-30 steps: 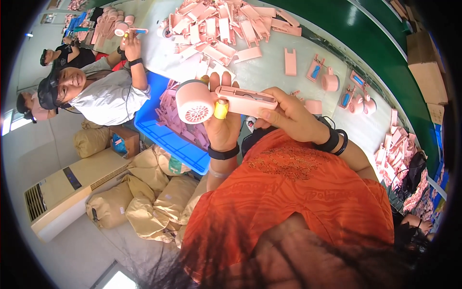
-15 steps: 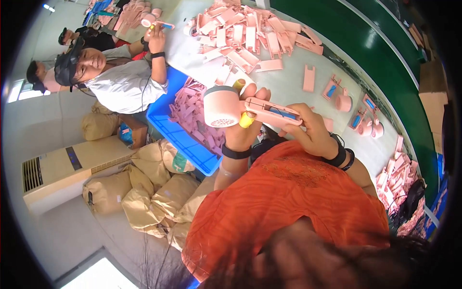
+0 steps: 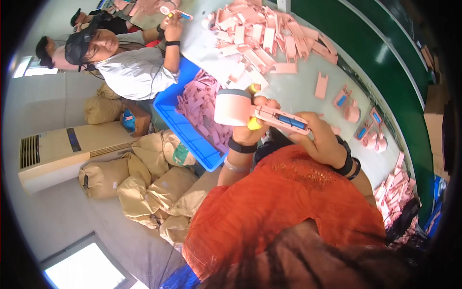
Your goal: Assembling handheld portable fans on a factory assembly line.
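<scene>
Both my hands hold a pink hair-dryer-shaped device (image 3: 232, 108) above the edge of the worktable. It has a round head with a grey rim, and a blue cylindrical battery (image 3: 291, 121) lies in the exposed hollow of its handle. My left hand (image 3: 248, 135), with yellow covers on its fingertips, is closed around the device where head and handle meet. At the handle's far end, my right hand (image 3: 320, 137) grips with thumb and fingers. Its fingers behind the handle are partly hidden.
Pink shell pieces (image 3: 264, 31) are heaped on the worktable (image 3: 301, 89). Several similar devices (image 3: 352, 113) lie at right, beyond my right hand. A blue bin (image 3: 185, 144) of pink parts stands at left, near a co-worker (image 3: 132, 72). Tan sacks (image 3: 168, 190) fill the floor.
My view has shifted, so the surroundings sit differently in the picture. The device has turned slightly: the head's perforated face shows less, the battery more. Both hands keep their hold.
</scene>
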`<state>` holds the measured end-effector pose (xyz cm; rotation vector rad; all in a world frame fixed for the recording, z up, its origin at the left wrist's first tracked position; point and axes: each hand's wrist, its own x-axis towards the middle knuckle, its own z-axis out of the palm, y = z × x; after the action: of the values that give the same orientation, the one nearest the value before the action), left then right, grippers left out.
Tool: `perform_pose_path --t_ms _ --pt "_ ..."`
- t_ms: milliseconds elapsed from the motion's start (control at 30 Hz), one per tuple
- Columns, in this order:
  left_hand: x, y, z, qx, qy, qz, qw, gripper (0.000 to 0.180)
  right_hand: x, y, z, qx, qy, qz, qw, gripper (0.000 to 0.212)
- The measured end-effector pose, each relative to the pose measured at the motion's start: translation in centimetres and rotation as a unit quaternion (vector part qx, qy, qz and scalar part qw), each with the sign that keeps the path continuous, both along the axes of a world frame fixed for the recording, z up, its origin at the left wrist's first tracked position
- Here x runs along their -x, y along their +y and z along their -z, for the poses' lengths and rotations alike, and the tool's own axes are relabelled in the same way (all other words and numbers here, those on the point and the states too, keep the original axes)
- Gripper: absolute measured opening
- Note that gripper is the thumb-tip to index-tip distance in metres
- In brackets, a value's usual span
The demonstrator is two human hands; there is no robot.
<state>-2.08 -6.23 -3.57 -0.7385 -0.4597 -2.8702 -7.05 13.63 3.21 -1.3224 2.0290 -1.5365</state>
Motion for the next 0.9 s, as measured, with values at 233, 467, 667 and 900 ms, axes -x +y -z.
perform_pose_path --t_ms 233,467,667,900 --pt "-1.2 1.1 -1.3 0.039 -0.176 -0.070 0.981 0.067 -0.5 -0.4 0.2 -0.029 -0.169 0.022 0.985 0.032" --pt "-0.6 2.6 -1.9 0.014 -0.213 -0.045 0.976 0.056 -0.7 -0.3 1.0 -0.009 -0.145 0.067 0.987 0.026" --pt "-0.7 2.8 -1.5 0.044 -0.199 -0.027 0.979 0.056 -0.5 0.0 1.0 -0.038 -0.109 0.077 0.990 0.026" --pt "-0.9 2.0 0.1 0.099 -0.153 -0.021 0.983 0.062 -0.3 0.2 0.9 -0.062 0.022 0.068 0.995 0.031"
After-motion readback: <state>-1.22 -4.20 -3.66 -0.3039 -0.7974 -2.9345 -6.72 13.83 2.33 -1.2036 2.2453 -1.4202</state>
